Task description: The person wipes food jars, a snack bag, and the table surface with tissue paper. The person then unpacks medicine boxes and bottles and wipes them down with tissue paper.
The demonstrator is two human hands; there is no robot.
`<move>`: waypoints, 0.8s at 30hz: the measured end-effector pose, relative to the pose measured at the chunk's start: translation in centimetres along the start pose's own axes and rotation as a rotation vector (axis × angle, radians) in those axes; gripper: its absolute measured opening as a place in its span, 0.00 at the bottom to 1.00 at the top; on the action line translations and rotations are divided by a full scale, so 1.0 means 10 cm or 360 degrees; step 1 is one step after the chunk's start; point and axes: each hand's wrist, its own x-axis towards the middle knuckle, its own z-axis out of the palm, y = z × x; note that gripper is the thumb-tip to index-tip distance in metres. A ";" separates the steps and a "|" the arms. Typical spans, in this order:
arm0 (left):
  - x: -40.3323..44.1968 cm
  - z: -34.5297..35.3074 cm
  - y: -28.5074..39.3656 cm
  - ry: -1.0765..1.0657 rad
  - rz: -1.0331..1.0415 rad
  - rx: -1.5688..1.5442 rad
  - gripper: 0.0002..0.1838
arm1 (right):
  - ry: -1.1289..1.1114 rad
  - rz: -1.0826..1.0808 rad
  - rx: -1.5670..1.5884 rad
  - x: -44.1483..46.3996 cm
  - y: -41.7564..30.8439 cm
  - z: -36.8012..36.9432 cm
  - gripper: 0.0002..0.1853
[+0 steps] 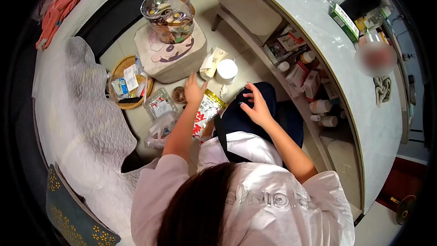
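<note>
My left hand point(195, 92) reaches over the floor with its fingers stretched out, and nothing shows in it. A printed snack bag point(200, 123) lies beneath and beside that wrist, red lettering on white with a yellow edge. Just beyond the fingertips are a cream-coloured crumpled package point(212, 64) and a white round tub point(226, 72). Left of the hand sits a small brown round container point(179, 94). My right hand point(257, 105) hovers over or rests on the dark-trousered knee point(243, 116), fingers apart and holding nothing visible. Contact with the knee is hard to judge.
A clear bucket point(170, 16) of assorted items stands on a fabric stool point(173, 57). A wicker basket point(119, 73), clear packaging point(160, 104) and a plastic bag point(162, 130) lie on the left. At right, a marble-topped cabinet point(327, 32) has an open shelf of boxes and bottles.
</note>
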 end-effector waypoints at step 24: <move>0.43 -0.25 1.19 0.0400 -0.0244 -0.1016 0.08 | 0.0236 0.0228 0.0534 0.16 0.65 0.16 0.31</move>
